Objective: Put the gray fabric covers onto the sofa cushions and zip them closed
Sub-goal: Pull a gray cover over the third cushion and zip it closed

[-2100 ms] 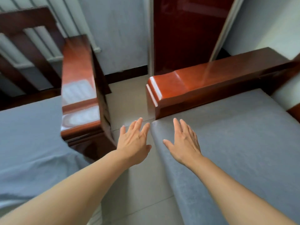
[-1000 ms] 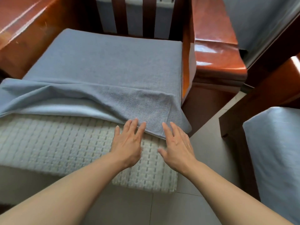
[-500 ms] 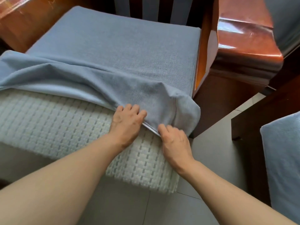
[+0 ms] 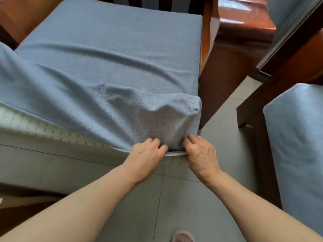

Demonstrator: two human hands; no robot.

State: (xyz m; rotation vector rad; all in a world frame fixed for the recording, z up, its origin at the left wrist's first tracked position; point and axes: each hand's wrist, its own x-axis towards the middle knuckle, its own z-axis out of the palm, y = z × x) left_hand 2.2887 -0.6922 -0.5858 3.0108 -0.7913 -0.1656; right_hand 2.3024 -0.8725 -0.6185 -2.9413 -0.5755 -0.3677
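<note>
A gray fabric cover (image 4: 108,70) lies over a seat cushion on a wooden armchair. Its open front hem is drawn down over the cushion's right front corner. The cushion's white woven inner (image 4: 43,127) still shows along the front at the left. My left hand (image 4: 148,152) and my right hand (image 4: 197,149) both grip the hem of the cover side by side at that corner, fingers curled into the fabric. A short stretch of hem runs between the two hands. No zipper is visible.
The red-brown wooden armrest (image 4: 244,16) stands right of the cushion. A second gray-covered cushion (image 4: 297,137) on another wooden seat sits at the far right. Gray tiled floor (image 4: 174,206) lies below my arms, with a pink slipper (image 4: 182,236) at the bottom edge.
Both hands went from lying flat at the hem to gripping it. They have pulled the cover down over the cushion's right front corner, hiding most of the white weave there.
</note>
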